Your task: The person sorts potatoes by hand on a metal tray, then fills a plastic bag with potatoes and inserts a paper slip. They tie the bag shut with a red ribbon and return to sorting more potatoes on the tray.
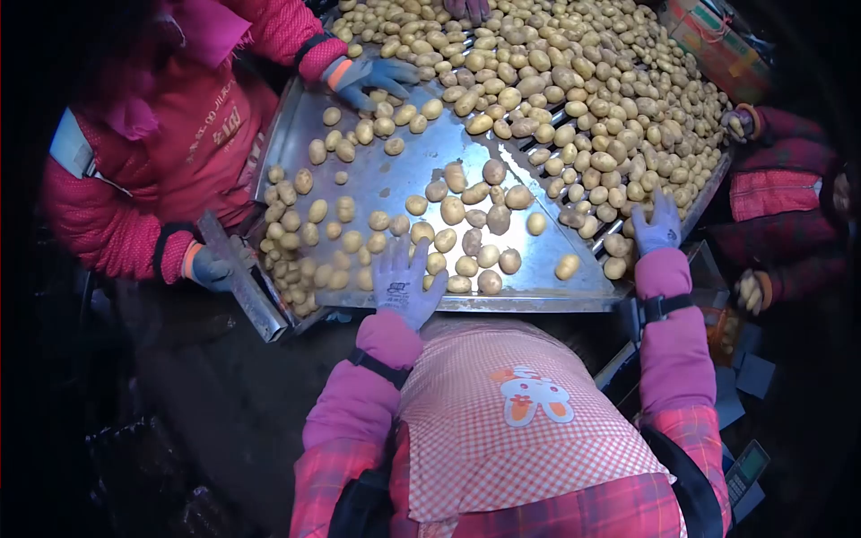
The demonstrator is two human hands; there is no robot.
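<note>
Gloved in pale purple, my left hand (pixel 406 280) lies with fingers spread at the front edge of a metal sorting table (pixel 404 184). Potatoes (pixel 453 211) sit loosely just beyond and to the right of its fingertips. On the right, my right hand (pixel 657 224), in a matching glove, reaches into the edge of the large potato heap (pixel 619 134). Its fingers point forward and look apart, touching or close to potatoes; the fingertips are partly lost among them. I see nothing held in either hand.
A co-worker's blue-gloved hand (pixel 372 79) reaches over potatoes at the upper left; their other hand (pixel 211 267) is by a metal chute (pixel 242 278). Another person's gloved hands (pixel 740 124) are at the right. A carton (pixel 717 45) stands behind the heap. Slotted bars show under the potatoes.
</note>
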